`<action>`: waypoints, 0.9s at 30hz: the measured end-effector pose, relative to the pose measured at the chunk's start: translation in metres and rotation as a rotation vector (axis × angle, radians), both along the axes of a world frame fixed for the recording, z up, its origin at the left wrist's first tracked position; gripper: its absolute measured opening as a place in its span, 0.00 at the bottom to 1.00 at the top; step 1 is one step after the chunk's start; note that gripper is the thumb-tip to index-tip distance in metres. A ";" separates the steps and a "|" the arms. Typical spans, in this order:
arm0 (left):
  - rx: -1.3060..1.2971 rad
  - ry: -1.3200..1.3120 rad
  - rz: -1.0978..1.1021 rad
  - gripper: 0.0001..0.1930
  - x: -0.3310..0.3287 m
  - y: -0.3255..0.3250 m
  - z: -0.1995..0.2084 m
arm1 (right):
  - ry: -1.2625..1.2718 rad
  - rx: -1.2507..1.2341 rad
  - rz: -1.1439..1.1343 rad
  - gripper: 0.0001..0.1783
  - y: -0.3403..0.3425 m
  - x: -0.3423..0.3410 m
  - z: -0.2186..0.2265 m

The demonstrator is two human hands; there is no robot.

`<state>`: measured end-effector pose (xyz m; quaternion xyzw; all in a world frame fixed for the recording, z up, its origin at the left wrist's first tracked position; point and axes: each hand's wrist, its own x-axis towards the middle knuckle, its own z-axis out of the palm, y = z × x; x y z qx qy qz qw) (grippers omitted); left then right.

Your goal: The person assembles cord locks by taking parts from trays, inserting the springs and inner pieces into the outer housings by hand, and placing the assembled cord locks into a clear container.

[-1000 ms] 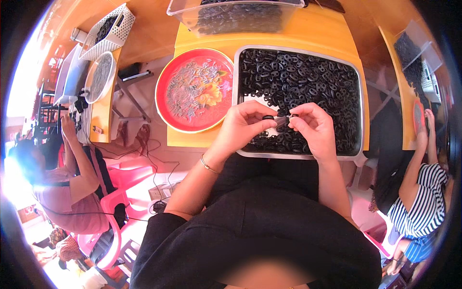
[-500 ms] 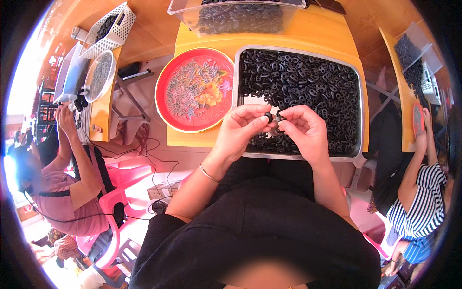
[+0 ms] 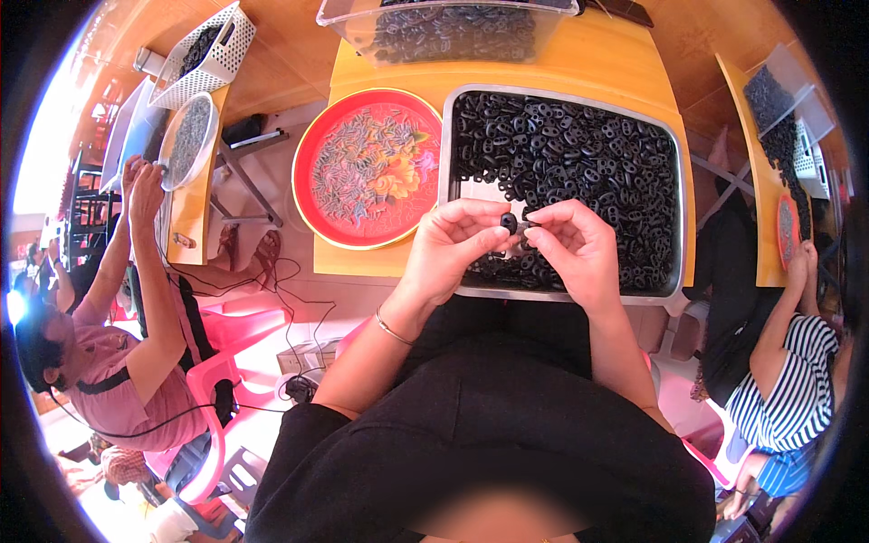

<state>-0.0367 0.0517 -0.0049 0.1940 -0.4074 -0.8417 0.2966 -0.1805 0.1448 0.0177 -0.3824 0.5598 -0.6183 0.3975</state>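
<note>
My left hand (image 3: 445, 246) pinches a small rounded black plastic piece (image 3: 509, 223) between thumb and fingertips. Close against it, my right hand (image 3: 581, 246) has its thumb and fingers pressed together; what they hold, if anything, is too small and covered to name. Both hands hover over the near left part of a metal tray (image 3: 681, 217) heaped with black plastic pieces (image 3: 579, 154), many with two holes. Some of the tray's bare bottom shows just beyond my hands. Left of it sits a round red tray (image 3: 312, 195) with many small greyish slender pieces (image 3: 362, 163) scattered over its flower pattern.
A clear plastic bin (image 3: 453, 41) of dark pieces stands at the yellow table's (image 3: 615, 54) far edge. People work at side tables left and right, near a white perforated basket (image 3: 204, 68) and a small red tray (image 3: 788, 231). Cables (image 3: 290, 281) lie on the floor.
My hands stay nearly in place; the black piece in my left fingertips now shows more of its face. The person on the left has shifted their arms and head.
</note>
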 end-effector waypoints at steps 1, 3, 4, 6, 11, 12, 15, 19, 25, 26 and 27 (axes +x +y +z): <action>-0.011 -0.009 0.000 0.12 0.000 0.000 0.001 | 0.000 0.000 0.001 0.07 0.000 0.000 0.001; -0.034 -0.029 -0.002 0.12 0.001 -0.001 0.001 | 0.017 0.001 0.005 0.07 0.001 0.000 0.003; -0.055 -0.049 -0.005 0.12 0.001 -0.001 -0.001 | 0.017 0.001 0.006 0.07 0.000 0.000 0.002; -0.057 -0.047 -0.007 0.12 0.002 -0.002 -0.002 | 0.026 0.007 0.007 0.06 -0.001 0.000 0.001; -0.050 -0.026 0.003 0.11 0.001 -0.001 0.000 | -0.004 0.019 0.002 0.06 -0.001 -0.001 0.002; -0.047 -0.021 0.000 0.11 0.001 -0.001 0.001 | -0.033 0.015 0.009 0.06 -0.001 -0.001 0.002; -0.047 -0.018 -0.004 0.11 0.001 -0.001 0.001 | -0.032 0.015 0.023 0.06 -0.001 -0.001 0.001; -0.042 -0.024 -0.010 0.11 0.002 -0.001 0.001 | -0.045 0.027 0.040 0.06 -0.001 -0.002 0.002; -0.063 -0.035 -0.020 0.11 0.004 -0.001 -0.001 | -0.125 0.108 0.094 0.06 -0.001 -0.003 0.006; -0.062 -0.035 -0.019 0.11 0.004 -0.002 0.000 | -0.132 0.104 0.086 0.06 -0.001 -0.003 0.006; -0.079 -0.041 -0.019 0.11 0.004 -0.002 0.002 | -0.139 0.101 0.078 0.06 -0.001 -0.003 0.006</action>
